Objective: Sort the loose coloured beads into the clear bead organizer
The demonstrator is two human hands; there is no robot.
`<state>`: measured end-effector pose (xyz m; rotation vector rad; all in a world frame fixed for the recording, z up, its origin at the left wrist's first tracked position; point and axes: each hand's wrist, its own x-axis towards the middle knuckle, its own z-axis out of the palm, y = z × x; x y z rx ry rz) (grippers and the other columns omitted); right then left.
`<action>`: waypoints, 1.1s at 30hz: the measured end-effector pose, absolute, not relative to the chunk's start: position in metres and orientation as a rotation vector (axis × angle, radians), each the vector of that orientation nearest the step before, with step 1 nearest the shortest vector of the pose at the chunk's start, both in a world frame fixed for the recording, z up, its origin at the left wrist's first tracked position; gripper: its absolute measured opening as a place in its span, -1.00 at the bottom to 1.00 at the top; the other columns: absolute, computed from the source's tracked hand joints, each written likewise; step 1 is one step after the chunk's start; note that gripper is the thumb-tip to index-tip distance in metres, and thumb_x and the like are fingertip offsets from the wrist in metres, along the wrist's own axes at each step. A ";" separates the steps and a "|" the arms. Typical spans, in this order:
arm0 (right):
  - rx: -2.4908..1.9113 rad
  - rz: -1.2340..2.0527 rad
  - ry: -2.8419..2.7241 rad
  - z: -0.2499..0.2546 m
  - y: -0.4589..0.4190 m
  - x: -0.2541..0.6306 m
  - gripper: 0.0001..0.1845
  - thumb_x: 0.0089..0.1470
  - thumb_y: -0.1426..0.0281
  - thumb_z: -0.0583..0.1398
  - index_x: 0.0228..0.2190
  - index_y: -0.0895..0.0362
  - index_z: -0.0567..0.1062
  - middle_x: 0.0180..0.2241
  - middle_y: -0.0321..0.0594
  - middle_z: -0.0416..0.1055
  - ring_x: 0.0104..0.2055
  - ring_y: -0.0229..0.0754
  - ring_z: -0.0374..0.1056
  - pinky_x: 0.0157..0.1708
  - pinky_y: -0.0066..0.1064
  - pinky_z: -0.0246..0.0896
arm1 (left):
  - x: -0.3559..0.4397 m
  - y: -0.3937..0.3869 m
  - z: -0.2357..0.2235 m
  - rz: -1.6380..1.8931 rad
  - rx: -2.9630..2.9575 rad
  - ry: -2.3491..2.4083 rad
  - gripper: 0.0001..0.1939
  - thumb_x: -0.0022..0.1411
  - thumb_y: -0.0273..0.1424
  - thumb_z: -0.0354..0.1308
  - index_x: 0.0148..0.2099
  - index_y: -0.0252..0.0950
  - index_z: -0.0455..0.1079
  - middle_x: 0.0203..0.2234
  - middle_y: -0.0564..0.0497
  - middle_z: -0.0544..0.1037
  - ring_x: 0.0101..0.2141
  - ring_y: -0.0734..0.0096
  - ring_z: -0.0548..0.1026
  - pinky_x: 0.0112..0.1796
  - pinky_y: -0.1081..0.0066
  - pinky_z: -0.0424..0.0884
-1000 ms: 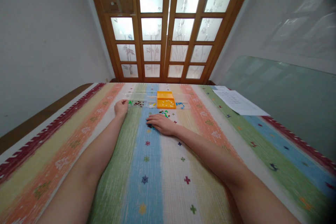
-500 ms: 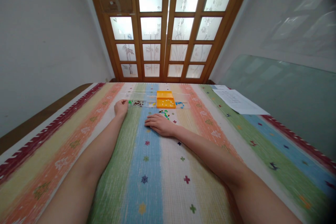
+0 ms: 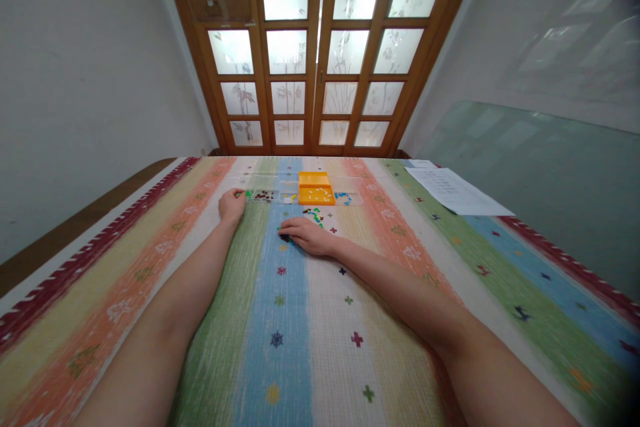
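Observation:
At the left end of a row of clear boxes, my left hand (image 3: 231, 205) is closed, its fingertips pinched at the box with small green pieces (image 3: 248, 195). Whatever is between those fingertips is too small to make out. My right hand (image 3: 307, 236) rests low over the blue and white stripes, palm down with fingers stretched forward and left. A dark patch and a bit of blue show under its fingers, partly hidden. Just beyond it lies a loose scatter of small green, dark and coloured pieces (image 3: 315, 216).
Beside the green pieces is a clear box of dark brown pieces (image 3: 263, 196), then one with yellow pieces (image 3: 290, 198). An opened orange case (image 3: 316, 179) holds white pieces; blue pieces (image 3: 343, 198) sit right of it. Printed paper (image 3: 457, 192) lies at right on the striped tablecloth (image 3: 320, 340).
My right hand's fingers have lifted and bent slightly, showing a dark patch beneath them. The left hand stays at the green pieces almost unmoved. The view has shifted very slightly.

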<state>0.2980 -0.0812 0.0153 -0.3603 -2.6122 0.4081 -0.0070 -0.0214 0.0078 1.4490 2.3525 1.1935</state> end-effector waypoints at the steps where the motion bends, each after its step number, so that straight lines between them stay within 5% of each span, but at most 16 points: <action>1: -0.354 0.391 -2.621 0.016 -0.082 0.299 -0.62 0.37 0.48 0.04 0.09 0.12 0.55 0.11 -0.06 0.48 0.17 -0.13 0.36 0.20 -0.18 0.25 | -0.007 -0.022 0.008 1.192 1.445 2.359 -0.67 0.23 -0.25 0.19 -0.03 -0.22 0.63 -0.22 -0.13 0.68 -0.21 0.12 0.59 -0.19 0.31 0.41; 33: -0.251 0.313 -2.761 0.029 -0.096 0.298 -0.59 0.44 0.31 0.01 0.15 0.13 0.49 0.16 -0.06 0.45 0.30 -0.08 0.24 0.31 -0.11 0.08 | -0.009 -0.022 0.005 1.178 1.475 2.373 -0.70 0.23 -0.31 0.17 -0.04 -0.14 0.62 -0.27 -0.08 0.66 -0.28 0.14 0.55 -0.30 0.33 0.32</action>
